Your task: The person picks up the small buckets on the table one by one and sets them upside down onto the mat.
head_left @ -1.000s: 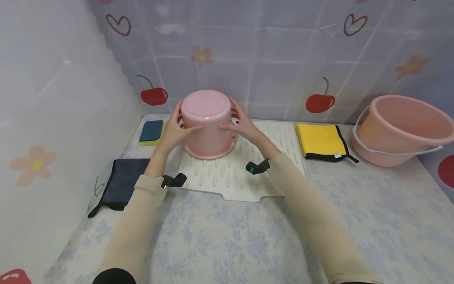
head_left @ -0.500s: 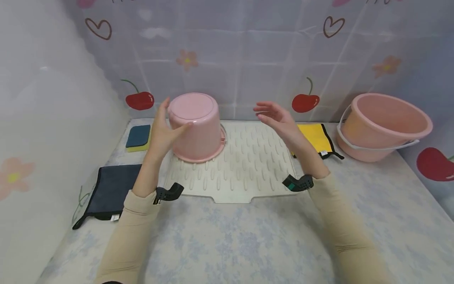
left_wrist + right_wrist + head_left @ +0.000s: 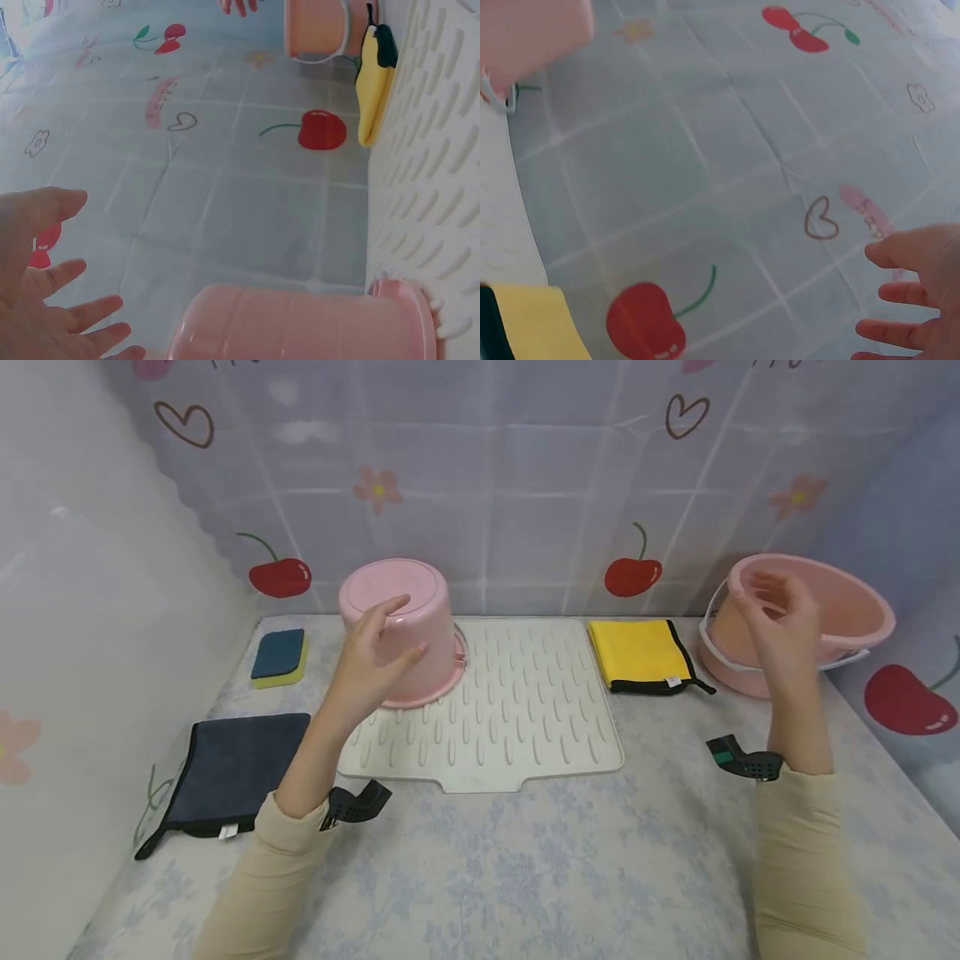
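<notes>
A pink bucket (image 3: 386, 581) stands upside down on the left part of a white ribbed drainboard (image 3: 525, 710). In front of it, my left hand (image 3: 363, 672) has its thumb and fingers spread; the left wrist view shows this hand (image 3: 34, 300) apart from the bucket's side (image 3: 300, 330). Far to the right, my right hand (image 3: 791, 627) is raised in front of a second pink bucket (image 3: 731, 627), which stands upright with a white handle hanging down. Its fingers (image 3: 896, 332) are extended in the right wrist view and hold nothing.
A folded yellow cloth (image 3: 637, 652) with black edging lies between drainboard and upright bucket. At the left are a blue-and-yellow sponge (image 3: 277, 656) and a dark cloth (image 3: 240, 768). A patterned curtain (image 3: 495, 485) backs the table, and a white panel (image 3: 90, 652) borders it.
Both hands held the upside-down bucket a second ago. They have let go of it; my right hand has moved right to the other bucket, and my left has drawn back slightly.
</notes>
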`<state>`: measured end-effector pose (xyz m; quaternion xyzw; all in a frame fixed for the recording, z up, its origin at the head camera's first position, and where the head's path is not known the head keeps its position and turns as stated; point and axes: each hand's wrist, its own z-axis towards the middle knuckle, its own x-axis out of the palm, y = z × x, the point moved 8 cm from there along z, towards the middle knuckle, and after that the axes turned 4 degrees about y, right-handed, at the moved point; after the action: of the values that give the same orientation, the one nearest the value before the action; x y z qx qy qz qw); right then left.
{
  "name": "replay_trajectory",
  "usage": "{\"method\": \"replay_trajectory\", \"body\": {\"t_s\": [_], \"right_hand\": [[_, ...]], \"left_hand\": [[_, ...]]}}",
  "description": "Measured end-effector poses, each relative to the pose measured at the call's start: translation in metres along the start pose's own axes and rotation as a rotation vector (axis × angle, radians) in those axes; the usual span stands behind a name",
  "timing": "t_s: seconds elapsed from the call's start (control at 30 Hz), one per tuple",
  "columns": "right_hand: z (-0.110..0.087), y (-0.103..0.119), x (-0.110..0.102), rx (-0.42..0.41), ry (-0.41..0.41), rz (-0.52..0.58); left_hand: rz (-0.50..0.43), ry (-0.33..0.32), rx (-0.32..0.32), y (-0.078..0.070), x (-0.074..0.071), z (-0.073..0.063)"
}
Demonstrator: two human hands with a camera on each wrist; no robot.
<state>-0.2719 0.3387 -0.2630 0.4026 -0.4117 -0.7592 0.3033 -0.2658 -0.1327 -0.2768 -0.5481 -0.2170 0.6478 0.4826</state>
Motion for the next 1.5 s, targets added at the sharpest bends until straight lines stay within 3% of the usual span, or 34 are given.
{"method": "replay_trajectory", "body": {"t_s": [0.23, 0.33, 0.43, 0.57, 0.67, 0.8, 0.93, 1.1, 1.5], "right_hand": [[0.006, -0.024, -0.052, 0.107, -0.207, 0.052], [0.007, -0.042, -0.070, 0.150, -0.315, -0.041], [0.011, -0.060, -0.081, 0.154, -0.369, -0.159], [0.019, -0.083, -0.081, 0.173, -0.329, -0.193], [0.021, -0.099, -0.079, 0.224, -0.289, -0.122], [0.023, -0.105, -0.074, 0.213, -0.228, -0.031], [0.024, -0.104, -0.070, 0.148, -0.206, -0.025], [0.024, -0.097, -0.072, 0.023, -0.258, 0.028], [0.016, -0.072, -0.074, -0.089, -0.327, 0.087]], "left_hand": [[0.032, 0.162, 0.038, -0.016, 0.018, -0.016], [0.038, 0.239, 0.049, -0.023, 0.028, -0.023], [0.037, 0.280, 0.073, -0.030, 0.034, -0.027], [0.063, 0.290, 0.082, -0.033, 0.035, -0.030], [0.075, 0.295, 0.083, -0.035, 0.035, -0.031], [0.122, 0.313, 0.094, -0.038, 0.039, -0.032], [0.155, 0.332, 0.101, -0.039, 0.042, -0.033], [0.156, 0.336, 0.106, -0.038, 0.043, -0.032], [0.164, 0.341, 0.098, -0.036, 0.044, -0.032]]}}
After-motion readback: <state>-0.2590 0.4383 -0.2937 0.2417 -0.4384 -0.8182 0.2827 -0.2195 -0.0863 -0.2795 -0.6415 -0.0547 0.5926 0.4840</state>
